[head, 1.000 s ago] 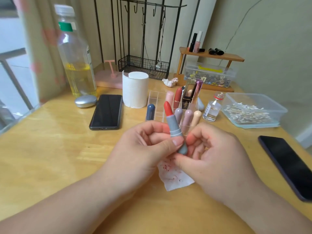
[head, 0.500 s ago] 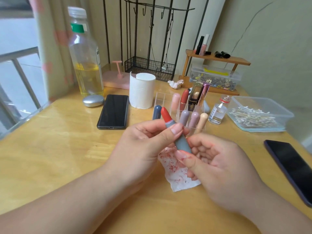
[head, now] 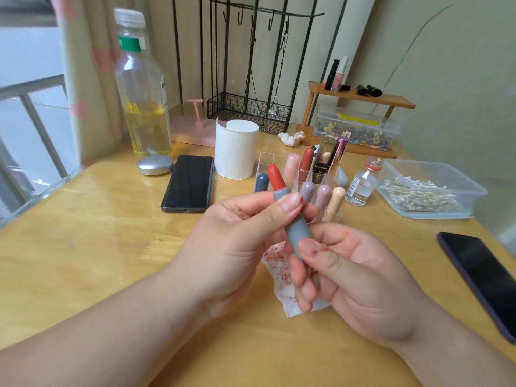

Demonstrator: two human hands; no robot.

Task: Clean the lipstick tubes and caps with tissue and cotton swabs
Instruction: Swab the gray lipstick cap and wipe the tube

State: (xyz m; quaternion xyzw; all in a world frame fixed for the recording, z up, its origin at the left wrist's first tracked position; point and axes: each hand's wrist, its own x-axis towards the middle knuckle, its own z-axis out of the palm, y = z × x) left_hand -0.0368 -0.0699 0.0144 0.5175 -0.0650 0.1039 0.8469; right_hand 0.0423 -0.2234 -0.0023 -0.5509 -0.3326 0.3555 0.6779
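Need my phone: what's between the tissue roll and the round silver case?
A black phone lies flat on the table, screen dark, shown in the head view.

My left hand (head: pixel 237 241) pinches the lipstick tube (head: pixel 298 233) between thumb and curled fingers; my right hand (head: pixel 360 277) holds its lower end, thumb pressed on, fingers curled.

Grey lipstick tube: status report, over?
Left hand pinches the grey lipstick tube near its collar, right hand grips its base. Red bullet exposed, no cap on. Red-stained tissue beneath the hands; nothing blocking.
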